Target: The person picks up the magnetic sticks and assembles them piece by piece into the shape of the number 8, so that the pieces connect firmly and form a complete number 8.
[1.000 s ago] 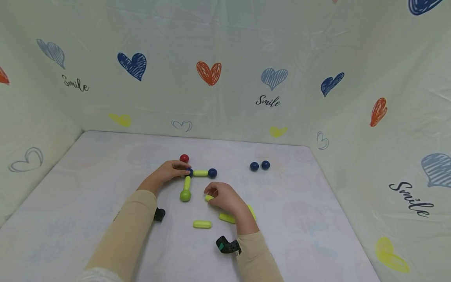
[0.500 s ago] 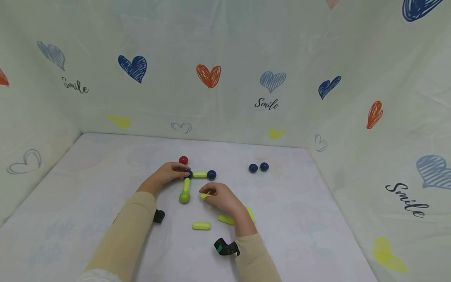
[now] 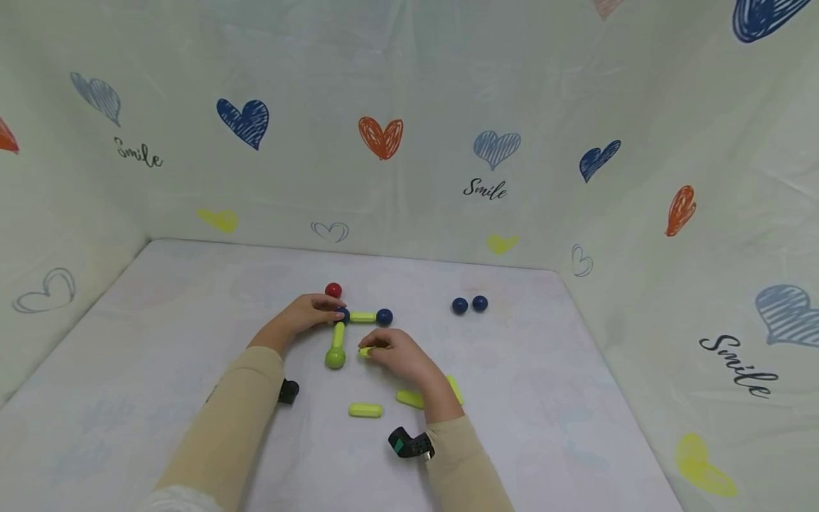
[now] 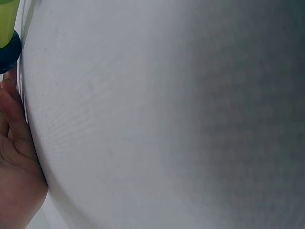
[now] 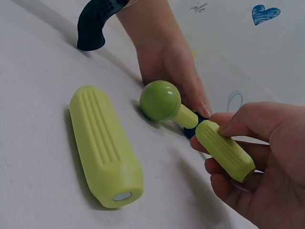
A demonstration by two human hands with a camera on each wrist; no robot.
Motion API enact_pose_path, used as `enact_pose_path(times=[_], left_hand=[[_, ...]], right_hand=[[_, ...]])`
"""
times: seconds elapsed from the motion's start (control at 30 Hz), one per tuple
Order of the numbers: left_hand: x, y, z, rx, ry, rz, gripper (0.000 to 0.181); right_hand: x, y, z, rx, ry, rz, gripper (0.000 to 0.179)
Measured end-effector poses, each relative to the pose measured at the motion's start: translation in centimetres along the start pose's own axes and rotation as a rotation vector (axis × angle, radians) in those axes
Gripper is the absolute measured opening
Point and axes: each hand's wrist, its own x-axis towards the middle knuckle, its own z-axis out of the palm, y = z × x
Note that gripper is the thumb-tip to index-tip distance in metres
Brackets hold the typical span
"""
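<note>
My left hand [image 3: 301, 315] holds a blue ball [image 3: 344, 315] between thumb and fingers. From that ball one yellow-green rod [image 3: 363, 317] runs right to another blue ball [image 3: 384, 317]. A second rod [image 3: 338, 336] runs toward me to a green ball [image 3: 335, 358]. In the right wrist view, my right hand [image 5: 267, 148] pinches a loose ribbed yellow-green rod [image 5: 226, 151] between thumb and fingers. It is raised off the table, just right of the green ball in the head view. The left wrist view shows only part of the left hand and a blue ball [image 4: 9, 55].
A red ball [image 3: 333, 290] lies just beyond my left fingers. Two blue balls [image 3: 470, 304] sit at the back right. Loose yellow-green rods lie nearer me: one in front [image 3: 365, 410], others beside my right wrist [image 3: 410, 399]. A heart-printed curtain [image 3: 409, 192] surrounds the table.
My right hand has moved a little left and away from me with the rod, closer to the joined pieces. My left hand stays on the blue ball.
</note>
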Motion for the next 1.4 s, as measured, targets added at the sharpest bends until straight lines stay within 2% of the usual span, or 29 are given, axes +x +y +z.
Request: enact_pose_path(times=[0.3,1.4], left_hand=[[-0.1,0.2,0.0,-0.010,0.002,-0.014,0.039],[0.0,0.0,0.1,-0.001,0.009,-0.002,0.038]], right_hand=[[0.7,0.3,0.4,0.025,-0.011,-0.028,0.015],[1.2,0.4,1.3,0.062,-0.019,0.009,0.011]])
